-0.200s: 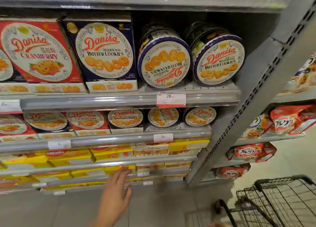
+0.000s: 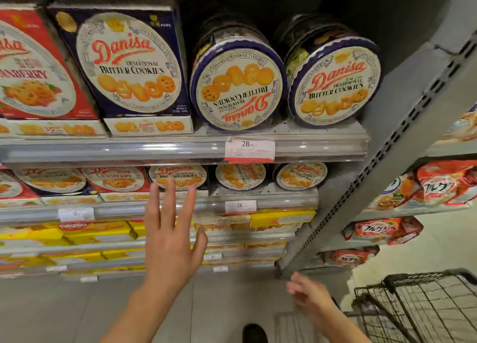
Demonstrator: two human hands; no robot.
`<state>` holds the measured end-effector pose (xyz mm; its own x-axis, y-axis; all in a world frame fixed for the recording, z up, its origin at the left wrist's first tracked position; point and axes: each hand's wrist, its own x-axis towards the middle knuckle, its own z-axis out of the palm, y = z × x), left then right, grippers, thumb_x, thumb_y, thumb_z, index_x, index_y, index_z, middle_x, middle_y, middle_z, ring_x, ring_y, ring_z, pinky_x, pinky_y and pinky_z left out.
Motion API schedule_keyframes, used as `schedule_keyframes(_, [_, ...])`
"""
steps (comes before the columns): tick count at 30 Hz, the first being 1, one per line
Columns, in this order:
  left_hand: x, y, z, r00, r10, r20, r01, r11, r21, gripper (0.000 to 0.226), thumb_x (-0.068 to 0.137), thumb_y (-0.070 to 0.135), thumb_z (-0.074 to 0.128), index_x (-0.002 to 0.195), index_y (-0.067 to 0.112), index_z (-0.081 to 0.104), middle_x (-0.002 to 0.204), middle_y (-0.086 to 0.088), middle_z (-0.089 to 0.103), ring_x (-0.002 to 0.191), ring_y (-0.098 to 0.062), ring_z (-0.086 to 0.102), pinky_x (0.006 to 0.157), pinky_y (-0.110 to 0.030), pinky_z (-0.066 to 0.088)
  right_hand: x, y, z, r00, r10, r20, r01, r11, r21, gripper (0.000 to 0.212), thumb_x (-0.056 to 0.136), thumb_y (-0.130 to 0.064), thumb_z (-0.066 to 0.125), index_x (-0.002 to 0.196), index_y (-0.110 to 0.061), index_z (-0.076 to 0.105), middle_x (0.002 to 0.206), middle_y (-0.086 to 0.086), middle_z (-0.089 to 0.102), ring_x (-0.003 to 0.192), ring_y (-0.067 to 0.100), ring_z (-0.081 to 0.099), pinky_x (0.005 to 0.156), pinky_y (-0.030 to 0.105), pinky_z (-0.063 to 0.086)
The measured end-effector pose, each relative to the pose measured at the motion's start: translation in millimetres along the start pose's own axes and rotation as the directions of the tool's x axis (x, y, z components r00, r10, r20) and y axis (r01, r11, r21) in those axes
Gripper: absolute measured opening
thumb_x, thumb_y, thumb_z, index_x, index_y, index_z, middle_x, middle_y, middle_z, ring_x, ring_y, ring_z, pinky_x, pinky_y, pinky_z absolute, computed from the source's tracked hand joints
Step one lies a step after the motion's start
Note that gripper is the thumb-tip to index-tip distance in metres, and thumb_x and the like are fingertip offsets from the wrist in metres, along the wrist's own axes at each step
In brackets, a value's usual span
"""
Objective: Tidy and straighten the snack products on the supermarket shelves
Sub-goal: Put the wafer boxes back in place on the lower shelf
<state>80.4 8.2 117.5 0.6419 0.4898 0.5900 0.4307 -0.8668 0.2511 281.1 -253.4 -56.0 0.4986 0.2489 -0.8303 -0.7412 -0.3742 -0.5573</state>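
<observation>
On the upper shelf (image 2: 180, 149) stand a red cranberry cookie box (image 2: 33, 74), a blue butter cookie box (image 2: 129, 64) and two round blue tins. The left tin (image 2: 238, 87) has its label turned upside down; the right tin (image 2: 334, 84) is tilted slightly. Smaller boxes and tins (image 2: 240, 176) line the shelf below. My left hand (image 2: 171, 237) is raised with fingers spread in front of the second shelf, holding nothing and touching nothing. My right hand (image 2: 308, 295) is low, blurred, fingers apart, empty.
A grey slanted shelf upright (image 2: 387, 167) divides this bay from cereal bags (image 2: 444, 185) on the right. Yellow boxes (image 2: 281, 217) fill the lower shelves. A black wire trolley (image 2: 423, 309) stands at the lower right. My shoe (image 2: 254, 333) shows on the grey floor.
The view has moved closer to the shelves. My left hand has risen from the lower shelves to the second shelf. My right hand has come into view near the trolley.
</observation>
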Motion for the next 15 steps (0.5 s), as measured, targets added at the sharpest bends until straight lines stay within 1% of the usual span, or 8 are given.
schedule_keyframes(2, [18.2,8.6,1.9,1.000,-0.003,-0.006,0.004,0.997,0.083,0.078,0.089,0.033,0.056,0.157,0.008,0.027,0.165,-0.028,0.012,0.153,-0.051,0.004,0.120,-0.067,0.018,16.6,-33.1,11.1,0.992,0.008,0.122,-0.030,0.983,0.179,0.049,0.104,-0.026,0.053,0.141,0.006,0.049,0.140,0.033,0.053,0.132,0.046,0.050,0.109,0.052,0.039])
schedule_keyframes(4, [29.7,12.4,10.1,1.000,-0.018,0.017,0.015,0.987,0.158,0.084,0.088,0.037,0.058,0.159,0.008,0.022,0.165,-0.029,0.009,0.152,-0.052,0.002,0.118,-0.070,0.018,33.2,-55.9,21.6,0.979,0.003,0.204,-0.061,0.958,0.281,0.049,0.103,-0.034,0.054,0.146,-0.011,0.047,0.143,0.019,0.054,0.139,0.036,0.046,0.112,0.052,0.035])
schedule_keyframes(6, [34.8,14.3,21.0,0.999,-0.034,0.042,0.024,0.978,0.208,0.089,0.086,0.038,0.063,0.159,0.007,0.022,0.166,-0.029,0.008,0.152,-0.052,0.001,0.117,-0.071,0.019,43.9,-72.3,29.7,0.981,-0.024,0.190,-0.040,0.946,0.323,0.047,0.094,-0.043,0.064,0.136,-0.024,0.051,0.116,0.010,0.066,0.118,0.025,0.059,0.104,0.046,0.044])
schedule_keyframes(7, [35.1,15.6,25.0,0.998,-0.049,0.050,0.037,0.974,0.226,0.090,0.085,0.038,0.064,0.159,0.006,0.023,0.166,-0.029,0.007,0.152,-0.052,0.001,0.117,-0.071,0.019,49.6,-80.2,32.4,0.985,-0.023,0.170,-0.038,0.938,0.345,0.049,0.088,-0.048,0.069,0.129,-0.026,0.054,0.092,0.006,0.068,0.096,0.020,0.064,0.093,0.042,0.050])
schedule_keyframes(9, [35.8,18.5,29.4,0.996,-0.072,0.056,0.057,0.971,0.233,0.091,0.084,0.037,0.065,0.158,0.004,0.024,0.166,-0.028,0.006,0.152,-0.052,0.000,0.118,-0.070,0.018,52.8,-95.6,41.6,0.988,-0.005,0.157,-0.055,0.927,0.370,0.057,0.069,-0.056,0.078,0.114,-0.027,0.059,0.055,-0.003,0.053,0.053,0.012,0.058,0.063,0.032,0.054])
schedule_keyframes(10, [36.4,19.5,30.7,0.996,-0.078,0.049,0.065,0.972,0.226,0.090,0.084,0.036,0.064,0.158,0.003,0.025,0.166,-0.028,0.005,0.153,-0.051,0.000,0.118,-0.070,0.018,56.1,-100.2,44.5,0.988,0.000,0.156,-0.064,0.913,0.403,0.060,0.068,-0.057,0.080,0.116,-0.027,0.061,0.053,-0.004,0.048,0.043,0.010,0.052,0.061,0.032,0.054])
schedule_keyframes(13, [39.2,24.7,30.2,0.989,-0.135,0.062,0.121,0.974,0.194,0.089,0.084,0.032,0.063,0.159,0.003,0.023,0.168,-0.025,0.001,0.154,-0.047,0.000,0.117,-0.069,0.021,74.4,-107.6,50.6,0.994,0.008,0.112,-0.062,0.871,0.487,0.068,0.088,-0.056,0.068,0.144,-0.020,0.054,0.067,-0.002,0.045,0.050,0.012,0.046,0.109,0.045,0.043])
schedule_keyframes(15, [40.3,27.0,29.8,0.986,-0.153,0.065,0.140,0.976,0.168,0.087,0.084,0.029,0.062,0.159,0.006,0.024,0.168,-0.021,0.000,0.155,-0.043,0.005,0.115,-0.068,0.027,80.6,-116.1,53.7,0.994,0.022,0.109,-0.074,0.861,0.503,0.066,0.090,-0.056,0.067,0.143,-0.019,0.053,0.091,0.002,0.056,0.072,0.013,0.055,0.114,0.046,0.039])
